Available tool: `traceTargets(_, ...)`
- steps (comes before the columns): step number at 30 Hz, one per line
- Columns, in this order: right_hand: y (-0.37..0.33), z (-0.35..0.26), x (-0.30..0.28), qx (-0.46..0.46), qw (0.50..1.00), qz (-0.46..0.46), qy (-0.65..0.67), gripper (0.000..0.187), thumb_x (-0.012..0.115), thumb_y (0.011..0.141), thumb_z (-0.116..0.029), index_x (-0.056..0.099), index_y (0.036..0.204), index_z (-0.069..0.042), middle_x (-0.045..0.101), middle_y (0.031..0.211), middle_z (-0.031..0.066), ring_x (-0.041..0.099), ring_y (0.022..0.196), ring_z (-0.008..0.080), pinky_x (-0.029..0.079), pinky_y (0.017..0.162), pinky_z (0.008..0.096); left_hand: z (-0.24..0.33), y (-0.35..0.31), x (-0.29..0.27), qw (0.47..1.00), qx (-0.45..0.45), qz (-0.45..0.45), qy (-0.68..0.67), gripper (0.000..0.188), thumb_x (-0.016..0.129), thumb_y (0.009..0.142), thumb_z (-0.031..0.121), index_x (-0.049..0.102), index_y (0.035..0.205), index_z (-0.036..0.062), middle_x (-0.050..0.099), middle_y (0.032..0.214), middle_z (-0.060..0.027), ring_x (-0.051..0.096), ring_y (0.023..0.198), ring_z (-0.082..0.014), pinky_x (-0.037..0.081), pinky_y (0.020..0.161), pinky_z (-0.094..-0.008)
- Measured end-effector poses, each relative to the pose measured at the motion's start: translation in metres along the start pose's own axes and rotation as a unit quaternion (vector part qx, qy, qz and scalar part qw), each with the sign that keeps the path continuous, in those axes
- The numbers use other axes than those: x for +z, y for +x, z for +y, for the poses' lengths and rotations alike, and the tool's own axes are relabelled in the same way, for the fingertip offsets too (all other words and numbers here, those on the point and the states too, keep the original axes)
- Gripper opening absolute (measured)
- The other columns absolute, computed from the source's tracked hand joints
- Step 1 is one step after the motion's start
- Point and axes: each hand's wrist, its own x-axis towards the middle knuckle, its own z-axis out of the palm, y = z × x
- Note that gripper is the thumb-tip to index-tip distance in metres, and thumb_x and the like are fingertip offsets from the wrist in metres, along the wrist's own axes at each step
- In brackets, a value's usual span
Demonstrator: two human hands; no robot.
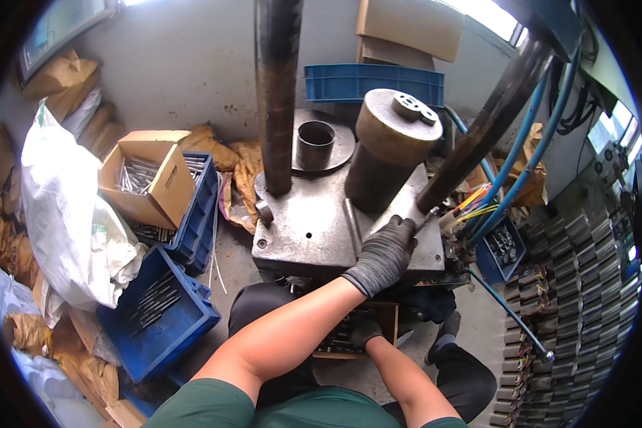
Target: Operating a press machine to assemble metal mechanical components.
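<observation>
The left hand is pinching a rod, best kept steady, while the right hand, fingers unreadable, is reaching into a box.

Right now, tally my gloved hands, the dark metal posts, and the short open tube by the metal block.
Gloved hands, left hand and right hand: 2
Dark metal posts: 2
Short open tube: 1
Total: 5

The grey metal worktop carried a dark cylinder with a wider cap, a round plate topped by a short open tube, and a slim metal bar; blue crates stood on the floor.
</observation>
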Motion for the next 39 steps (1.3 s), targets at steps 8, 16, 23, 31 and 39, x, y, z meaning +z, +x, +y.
traceTargets(8,0.072,0.023,0.124,0.057,0.986,-0.013,-0.156,0.075,0.017,0.107,-0.063,0.011,0.172,-0.026,0.004,0.18,0.0011,0.003,0.165,0.0225,0.004,0.133,0.0447,-0.034,-0.01,0.002,0.997,-0.07,-0.016,0.026,0.031,0.065,0.097,0.019,0.056,0.123,0.0038,0.063,0.113,-0.0242,0.068,0.1,-0.045,0.054,0.087,-0.056)
traceTargets(16,0.154,0.174,0.209,-0.029,0.984,0.042,0.17,0.062,0.037,0.109,-0.051,0.038,0.165,-0.024,0.03,0.174,0.0039,0.02,0.162,0.023,0.02,0.131,0.0377,-0.004,-0.006,0.011,0.998,-0.013,-0.055,0.016,0.027,0.063,0.099,0.018,0.055,0.121,0.0043,0.066,0.109,-0.023,0.069,0.098,-0.0448,0.055,0.087,-0.0553)
traceTargets(23,-0.05,-0.009,-0.064,-0.159,0.973,-0.134,-0.1,0.065,0.06,0.097,-0.038,0.048,0.159,-0.023,0.053,0.156,0.0185,0.05,0.144,0.0355,0.039,0.12,0.0431,-0.006,-0.004,0.006,0.996,-0.021,-0.081,0.017,0.027,0.062,0.099,0.017,0.057,0.122,0.0045,0.067,0.111,-0.0237,0.07,0.1,-0.0436,0.056,0.088,-0.0542)
traceTargets(31,-0.114,0.008,-0.233,-0.121,0.908,0.364,0.171,0.012,0.077,0.089,-0.007,0.071,0.1,-0.006,0.071,0.095,0.0155,0.072,0.086,0.0335,0.058,0.079,0.041,-0.007,0.001,0.004,0.991,-0.019,0.081,-0.106,0.027,0.071,0.099,0.018,0.06,0.118,0.0018,0.071,0.094,-0.021,0.072,0.089,-0.0387,0.056,0.081,-0.0477)
traceTargets(39,-0.085,0.019,-0.256,-0.011,0.908,0.404,-0.112,0.023,0.066,0.09,0.0,0.071,0.11,-0.011,0.073,0.123,0.0136,0.073,0.095,0.0371,0.059,0.082,0.0467,-0.013,-0.014,0.018,0.934,-0.135,0.011,-0.33,0.021,0.067,0.103,0.016,0.059,0.114,-0.0002,0.067,0.095,-0.0093,0.064,0.084,-0.016,0.055,0.074,-0.0336)
